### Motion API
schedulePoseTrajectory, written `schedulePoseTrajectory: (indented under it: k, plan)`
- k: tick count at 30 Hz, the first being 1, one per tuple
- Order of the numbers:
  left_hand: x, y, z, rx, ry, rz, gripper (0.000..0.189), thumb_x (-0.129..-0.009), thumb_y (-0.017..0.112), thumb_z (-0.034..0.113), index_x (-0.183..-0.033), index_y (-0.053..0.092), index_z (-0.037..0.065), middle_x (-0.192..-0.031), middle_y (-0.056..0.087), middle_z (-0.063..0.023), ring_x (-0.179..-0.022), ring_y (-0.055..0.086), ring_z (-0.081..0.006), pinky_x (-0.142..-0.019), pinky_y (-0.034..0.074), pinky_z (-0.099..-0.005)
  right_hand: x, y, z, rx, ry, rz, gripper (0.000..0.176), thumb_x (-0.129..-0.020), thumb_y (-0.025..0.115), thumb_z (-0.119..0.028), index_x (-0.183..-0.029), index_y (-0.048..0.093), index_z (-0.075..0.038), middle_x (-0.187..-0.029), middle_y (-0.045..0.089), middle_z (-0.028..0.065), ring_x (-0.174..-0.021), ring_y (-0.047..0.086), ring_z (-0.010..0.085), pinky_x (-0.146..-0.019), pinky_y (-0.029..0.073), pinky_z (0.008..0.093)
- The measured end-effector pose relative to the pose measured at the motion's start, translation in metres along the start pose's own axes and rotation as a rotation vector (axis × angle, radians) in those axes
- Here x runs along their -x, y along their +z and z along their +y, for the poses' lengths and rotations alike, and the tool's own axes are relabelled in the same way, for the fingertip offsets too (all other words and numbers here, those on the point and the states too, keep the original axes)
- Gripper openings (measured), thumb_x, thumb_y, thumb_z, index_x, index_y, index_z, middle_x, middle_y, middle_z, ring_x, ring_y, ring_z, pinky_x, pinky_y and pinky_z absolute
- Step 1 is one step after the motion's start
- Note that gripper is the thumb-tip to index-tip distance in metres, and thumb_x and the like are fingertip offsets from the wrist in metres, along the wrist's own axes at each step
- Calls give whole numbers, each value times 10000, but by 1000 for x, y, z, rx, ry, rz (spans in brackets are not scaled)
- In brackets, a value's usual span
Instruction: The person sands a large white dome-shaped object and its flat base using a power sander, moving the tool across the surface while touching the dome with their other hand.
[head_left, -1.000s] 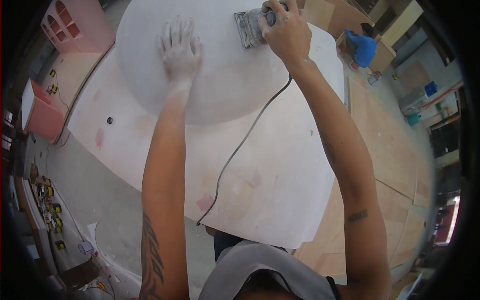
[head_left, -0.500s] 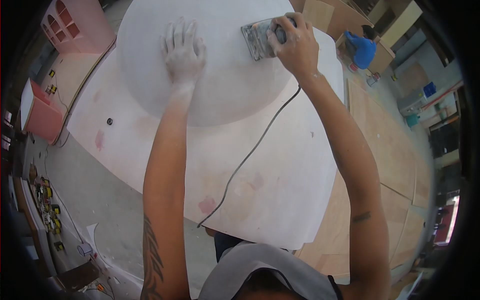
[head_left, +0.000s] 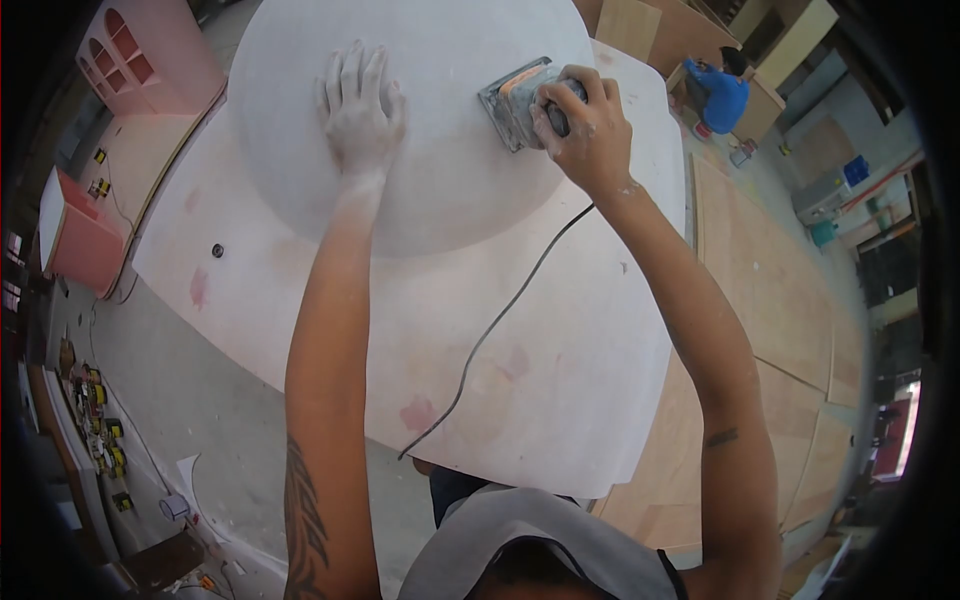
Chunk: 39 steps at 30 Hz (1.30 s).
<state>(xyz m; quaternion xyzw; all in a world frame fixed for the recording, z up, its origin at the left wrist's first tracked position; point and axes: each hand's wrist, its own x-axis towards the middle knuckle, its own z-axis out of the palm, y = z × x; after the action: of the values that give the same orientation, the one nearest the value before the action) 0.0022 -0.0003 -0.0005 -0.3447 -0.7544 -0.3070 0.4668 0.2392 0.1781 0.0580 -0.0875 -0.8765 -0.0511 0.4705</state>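
Observation:
My left hand [head_left: 362,118], coated in pale dust, lies flat with fingers spread on a large round white disc [head_left: 450,190]. To its right, my right hand [head_left: 587,130] is wrapped round the top of a power sander [head_left: 522,103], whose flat pad is at the disc's surface. A dark cord [head_left: 500,318] runs from beneath my right wrist down across the white board [head_left: 330,340] under the disc. The board bears a few pink stains.
Pink arched cabinet [head_left: 145,55] and pink box [head_left: 88,235] stand at left. A small black ring [head_left: 218,250] lies on the board. Yellow-black tools [head_left: 112,430] are at lower left. Plywood sheets [head_left: 760,290] lie at right. A person in blue [head_left: 722,95] crouches at upper right.
My right hand and the sander have moved slightly down and left, and the sander has turned a little. The cord has shifted with them. My left hand stays almost in place.

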Motion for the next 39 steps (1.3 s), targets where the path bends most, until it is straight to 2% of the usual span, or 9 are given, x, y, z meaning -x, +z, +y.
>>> schedulePoseTrajectory:
  k: [7, 11, 14, 21, 26, 29, 35, 37, 39]
  plan:
    - [-3, -2, 2, 33, 12, 9, 518, -1047, 621, 303, -1563, 576, 278, -1652, 522, -15, -1576, 405, -285, -1325, 269, -522, -24, -2, 11, 32, 65, 56, 172, -862, 843, -213, -1009, 759, -242, -1222, 667, -10, -1059, 643, 314, -667, 629, 411]
    - [-1, -1, 0, 6, 5, 8, 514, -1047, 622, 298, -1558, 584, 273, -1648, 527, -18, -1575, 406, -285, -1328, 267, -515, 19, -5, 11, -37, -72, -24, 186, -852, 855, -209, -1012, 766, -249, -1216, 668, -9, -1053, 636, 307, -658, 626, 404]
    - [0, 1, 0, 8, 12, 18, 510, -1050, 621, 303, -1557, 584, 272, -1647, 527, -20, -1574, 406, -286, -1328, 266, -516, 11, -5, 14, -37, -127, -46, 178, -854, 857, -219, -1002, 762, -250, -1216, 665, -10, -1047, 635, 301, -655, 625, 403]
    - [-2, -2, 2, 7, 11, 2, 510, -1053, 620, 307, -1560, 577, 273, -1650, 522, -20, -1570, 411, -288, -1320, 277, -522, -8, -2, 8, 3, 49, 37, 184, -845, 859, -211, -990, 750, -244, -1214, 661, -17, -1049, 630, 302, -646, 621, 405]
    - [-2, -3, 4, 23, -3, -1, 496, -1053, 617, 298, -1547, 588, 268, -1638, 530, -33, -1562, 421, -294, -1314, 285, -523, 32, -7, 9, -59, -128, -53, 235, -810, 877, -166, -996, 768, -259, -1216, 664, -11, -1033, 617, 302, -637, 625, 384]
    - [-3, 2, 1, 29, 21, 54, 483, -1003, 652, 286, -1484, 636, 251, -1585, 581, -33, -1529, 469, -315, -1281, 332, -561, 15, -9, 13, -44, -145, -39, 191, -834, 857, -181, -990, 774, -253, -1191, 674, -20, -1009, 630, 288, -632, 622, 378]
    - [-2, -4, 6, 9, 13, 43, 486, -999, 650, 281, -1484, 638, 252, -1590, 578, -39, -1529, 472, -317, -1283, 329, -552, -64, -1, 14, 9, -63, 66, 180, -855, 838, -194, -1013, 768, -246, -1170, 682, -12, -1008, 648, 294, -614, 618, 406]
    - [-3, -2, 4, 18, 13, 43, 484, -1001, 649, 281, -1484, 640, 253, -1588, 580, -39, -1530, 471, -315, -1284, 327, -551, -95, -4, 6, -22, 126, -68, 273, -927, 777, -297, -1149, 764, -137, -1274, 667, 159, -1179, 650, 402, -1007, 565, 500]
    - [-2, -2, 4, 30, 8, 47, 482, -1002, 647, 282, -1483, 642, 255, -1586, 583, -38, -1531, 471, -312, -1285, 326, -551, -115, 2, 0, -21, 159, -31, 270, -938, 763, -306, -1150, 764, -139, -1248, 672, 158, -1157, 658, 399, -984, 573, 498]
